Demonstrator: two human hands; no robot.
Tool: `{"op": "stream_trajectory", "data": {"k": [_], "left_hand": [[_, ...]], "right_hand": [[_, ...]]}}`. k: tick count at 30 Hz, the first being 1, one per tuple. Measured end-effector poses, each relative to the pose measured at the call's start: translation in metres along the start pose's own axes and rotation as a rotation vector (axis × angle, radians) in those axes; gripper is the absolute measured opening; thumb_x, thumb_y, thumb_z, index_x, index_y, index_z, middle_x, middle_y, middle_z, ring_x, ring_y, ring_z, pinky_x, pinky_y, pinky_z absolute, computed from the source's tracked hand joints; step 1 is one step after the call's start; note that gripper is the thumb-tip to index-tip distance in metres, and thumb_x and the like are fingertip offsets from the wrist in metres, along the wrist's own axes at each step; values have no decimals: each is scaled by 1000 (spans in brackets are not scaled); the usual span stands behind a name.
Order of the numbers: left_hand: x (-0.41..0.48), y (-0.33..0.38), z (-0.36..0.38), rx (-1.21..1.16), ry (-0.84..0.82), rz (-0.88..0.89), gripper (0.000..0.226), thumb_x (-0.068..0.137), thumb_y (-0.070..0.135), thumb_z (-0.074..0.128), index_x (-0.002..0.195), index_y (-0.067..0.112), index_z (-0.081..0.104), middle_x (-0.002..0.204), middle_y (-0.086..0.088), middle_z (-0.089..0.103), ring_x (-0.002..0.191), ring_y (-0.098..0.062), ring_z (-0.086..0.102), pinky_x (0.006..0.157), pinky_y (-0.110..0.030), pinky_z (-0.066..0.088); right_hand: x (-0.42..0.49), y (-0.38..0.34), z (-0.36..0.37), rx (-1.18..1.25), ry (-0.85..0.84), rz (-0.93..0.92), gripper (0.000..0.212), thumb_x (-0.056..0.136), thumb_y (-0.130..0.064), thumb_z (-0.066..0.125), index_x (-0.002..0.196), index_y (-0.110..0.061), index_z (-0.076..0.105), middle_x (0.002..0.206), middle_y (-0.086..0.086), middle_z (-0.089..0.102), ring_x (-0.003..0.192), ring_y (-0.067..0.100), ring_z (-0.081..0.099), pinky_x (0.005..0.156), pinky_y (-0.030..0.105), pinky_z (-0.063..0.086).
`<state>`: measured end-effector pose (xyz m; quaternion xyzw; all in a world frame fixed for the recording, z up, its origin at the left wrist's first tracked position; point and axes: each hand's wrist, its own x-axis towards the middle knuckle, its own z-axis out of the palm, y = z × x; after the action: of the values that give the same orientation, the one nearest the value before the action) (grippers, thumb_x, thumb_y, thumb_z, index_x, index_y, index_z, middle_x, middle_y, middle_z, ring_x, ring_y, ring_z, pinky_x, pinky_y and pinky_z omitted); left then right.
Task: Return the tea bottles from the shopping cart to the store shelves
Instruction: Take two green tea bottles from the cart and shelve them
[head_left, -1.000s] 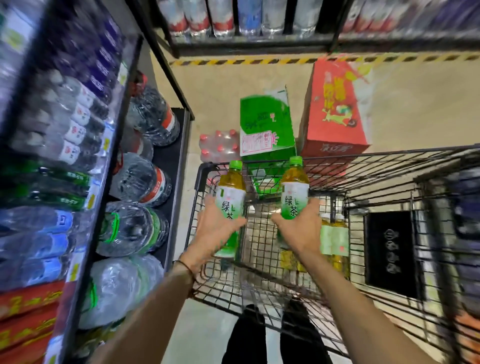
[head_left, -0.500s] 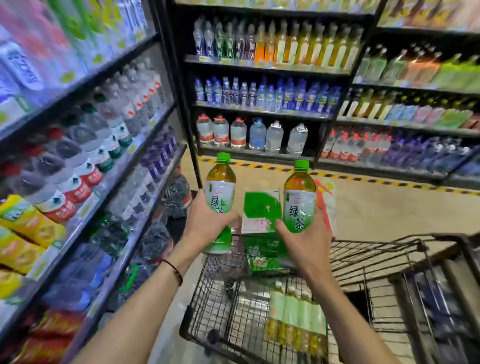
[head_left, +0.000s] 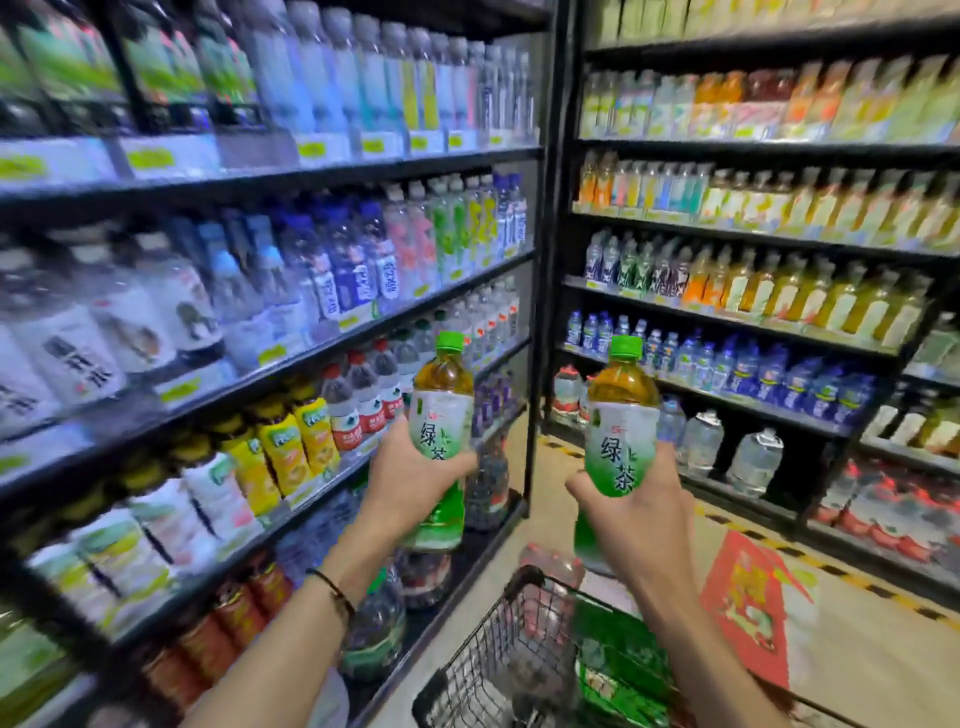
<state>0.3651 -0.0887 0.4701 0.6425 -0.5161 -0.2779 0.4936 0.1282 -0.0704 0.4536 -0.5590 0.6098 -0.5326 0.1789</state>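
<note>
Two runs of store shelves (head_left: 363, 171) are seen, meeting at a corner upright above and between the fingers of both hands. The left run is stocked with water and yellow-labelled drinks to the left of the left-hand fingers; the right run (head_left: 753, 228) is stocked with juice, tea and blue-labelled bottles above and to the right of the right-hand fingers. Large water jugs (head_left: 753, 460) are stood on the lowest right tier, just right of the right-hand fingers.

The shopping cart (head_left: 498, 670) is located below both hands; only its wire front corner is shown, with green packaging (head_left: 618, 670) behind the mesh. A red carton (head_left: 748, 597) is stood on the floor, below and right of the right-hand fingers.

Two tea bottles are held upright above the cart, well apart from the shelves. The left tea bottle (head_left: 441, 441), green-capped, is gripped at mid-label by the left hand (head_left: 410, 483); the fingers are wrapped around it, the thumb pressed to its near side. The right tea bottle (head_left: 618, 447) is gripped lower on its label by the right hand (head_left: 639, 514), the thumb (head_left: 582, 486) laid across the front and the remaining fingers curled behind, out of sight. A dark band (head_left: 335, 590) is worn on the left wrist.
</note>
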Motion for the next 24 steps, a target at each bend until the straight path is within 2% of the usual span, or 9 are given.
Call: {"op": "stream_trajectory", "data": {"k": [1, 4, 7, 10, 14, 17, 20, 23, 24], "left_hand": [[-10, 2, -12, 4, 46, -5, 47, 70, 19, 94, 102, 21, 60, 90, 0, 73, 70, -9, 70, 55, -23, 55], [-45, 3, -52, 25, 173, -37, 47, 68, 17, 95, 97, 23, 58, 89, 0, 73, 70, -6, 70, 60, -28, 56], [-80, 3, -96, 37, 280, -58, 48, 68, 19, 96, 97, 25, 59, 90, 3, 73, 70, -1, 69, 62, -26, 58], [-118, 5, -143, 13, 380, -78, 50, 67, 20, 97, 101, 24, 61, 93, 0, 74, 70, -3, 68, 60, -22, 53], [-173, 11, -210, 0, 549, -71, 62, 54, 25, 98, 105, 21, 63, 92, -2, 76, 75, -14, 71, 65, -33, 59], [-222, 10, -263, -4, 634, -67, 56, 59, 29, 95, 105, 30, 63, 87, 7, 77, 75, -8, 74, 62, -27, 59], [-276, 8, -319, 1, 724, -68, 56, 65, 32, 97, 106, 36, 60, 86, 14, 75, 73, -5, 74, 60, -24, 58], [-333, 6, -377, 17, 838, -49, 52, 69, 29, 97, 107, 37, 61, 88, 16, 75, 76, -1, 72, 57, -15, 53], [-352, 6, -395, 23, 866, -51, 53, 70, 29, 96, 110, 35, 62, 90, 11, 76, 77, -3, 72, 58, -15, 52]], "right_hand": [[-4, -5, 1, 22, -41, -14, 50, 66, -32, 83, 103, -28, 48, 76, -12, 67, 67, -7, 63, 52, 15, 46], [-20, -26, 9, 108, -147, -52, 50, 63, -37, 81, 102, -28, 51, 77, -11, 69, 64, -4, 64, 58, 23, 53], [-43, -56, 23, 184, -249, -108, 51, 59, -44, 77, 101, -28, 52, 75, -13, 68, 66, -7, 63, 52, 10, 45], [-71, -94, 41, 226, -339, -164, 46, 65, -34, 82, 97, -28, 50, 73, -13, 65, 67, -9, 60, 49, 9, 42], [-120, -149, 64, 289, -453, -275, 47, 66, -33, 84, 96, -30, 48, 70, -14, 63, 67, -9, 59, 49, 11, 41], [-164, -192, 84, 376, -577, -330, 47, 68, -32, 85, 99, -28, 50, 75, -10, 65, 68, -1, 63, 52, 15, 43], [-218, -236, 103, 428, -627, -385, 48, 67, -34, 86, 97, -32, 49, 76, -13, 62, 75, -6, 58, 54, 12, 41], [-287, -282, 117, 475, -728, -412, 47, 63, -50, 78, 95, -38, 45, 77, -13, 61, 81, 4, 59, 58, 20, 42], [-311, -297, 119, 495, -753, -412, 49, 59, -57, 73, 96, -39, 44, 75, -12, 62, 76, 4, 61, 53, 16, 42]]}}
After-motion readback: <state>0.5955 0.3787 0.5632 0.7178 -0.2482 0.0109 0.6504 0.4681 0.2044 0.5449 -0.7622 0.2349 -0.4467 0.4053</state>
